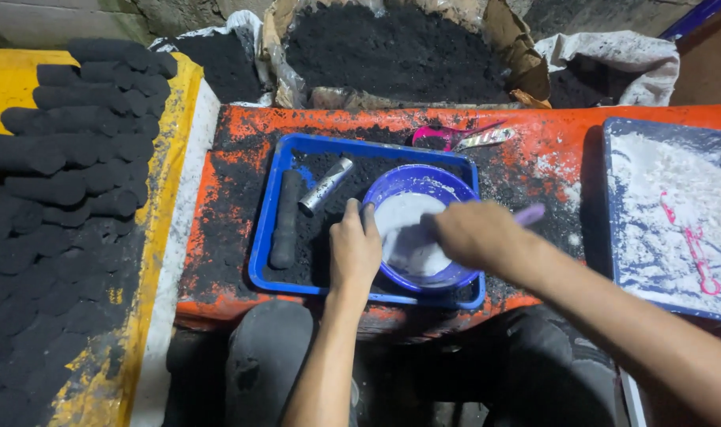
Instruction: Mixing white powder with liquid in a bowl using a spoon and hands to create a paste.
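A blue bowl (412, 183) with white paste inside sits in a blue tray (275, 190) dusted with black powder. My left hand (354, 251) grips the bowl's near-left rim. My right hand (477, 234) is over the bowl, blurred, closed on a purple utensil (531, 213) whose handle sticks out to the right. In the tray's left part lie a black cylindrical stick (285, 220) and a metal tube (325, 186).
The tray rests on an orange surface (550, 154). A second tray of white powder with a pink spoon (696, 249) is at right. Rows of black sticks (68, 158) lie on a yellow board at left. Sacks of black powder (392, 51) stand behind. A pink utensil (447, 136) lies beyond the tray.
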